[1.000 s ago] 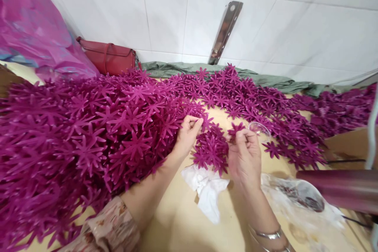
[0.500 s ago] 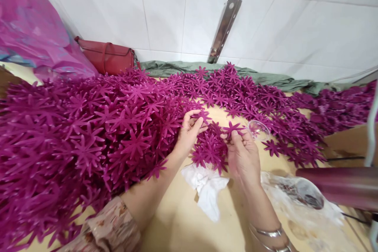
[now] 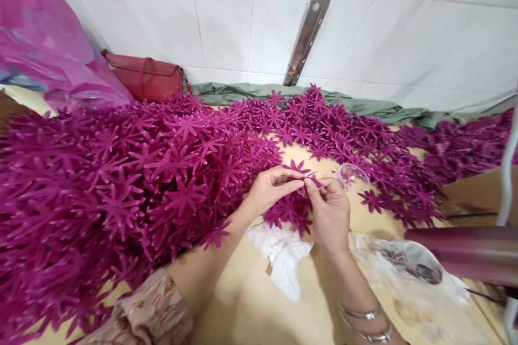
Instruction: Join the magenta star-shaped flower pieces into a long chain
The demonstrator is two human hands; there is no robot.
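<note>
Above a small pile of magenta flower-shaped pieces (image 3: 288, 210), my two hands meet at the fingertips. My right hand (image 3: 332, 213) pinches a magenta flower piece (image 3: 314, 180), mostly hidden behind its thumb and fingers. From the left, my left hand (image 3: 269, 190) closes thumb and forefinger at the near edge of that same piece. A thin dark sliver shows between the fingertips. Just right of my right hand stands a small clear round dish (image 3: 353, 177) with little bits in it. A crumpled white tissue (image 3: 281, 259) lies below the hands.
A large heap of flower pieces (image 3: 133, 188) fills the left side; another heap (image 3: 340, 124) runs along the back. Behind are a red handbag (image 3: 145, 78), a pink plastic bag (image 3: 52, 32) and green cloth (image 3: 364, 105). At right lie a clear plastic bag (image 3: 388, 280) and a maroon cylinder (image 3: 465, 253).
My left hand has moved right to meet my right hand, its fingers closing at the held flower piece. My right hand has shifted slightly left.
</note>
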